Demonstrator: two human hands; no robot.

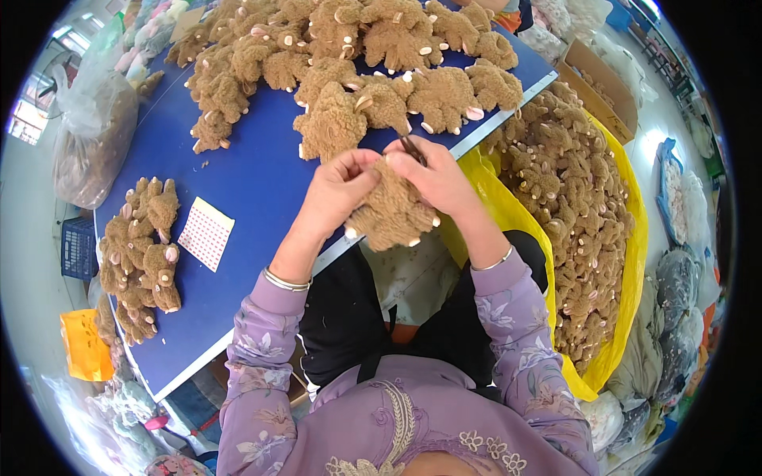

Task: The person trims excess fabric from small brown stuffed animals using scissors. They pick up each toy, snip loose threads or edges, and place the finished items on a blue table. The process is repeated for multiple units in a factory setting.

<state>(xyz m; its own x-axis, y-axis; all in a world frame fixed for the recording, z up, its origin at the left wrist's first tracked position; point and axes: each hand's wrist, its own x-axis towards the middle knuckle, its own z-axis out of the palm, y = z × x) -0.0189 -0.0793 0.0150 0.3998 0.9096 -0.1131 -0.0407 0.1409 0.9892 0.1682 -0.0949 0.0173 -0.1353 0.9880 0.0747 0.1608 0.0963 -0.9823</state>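
Observation:
A brown curly plush toy piece [394, 210] with small pale tips hangs between my hands over the table's near edge. My left hand [343, 189] pinches its upper left side between thumb and fingers. Closed at the upper right of the plush piece is my right hand [435, 176], with a slim dark tool [413, 149] sticking out between thumb and fingers. What the tool's tip does is hidden. Just beyond my fingers lies another brown plush piece [332, 123], part of a large heap.
Many plush pieces [397, 40] cover the far side of the blue table [262, 182]. A smaller pile [143, 254] lies left, beside a sheet with rows of red marks [206, 233]. At right stands a yellow sack [623, 301] full of plush pieces, near a cardboard box [607, 87].

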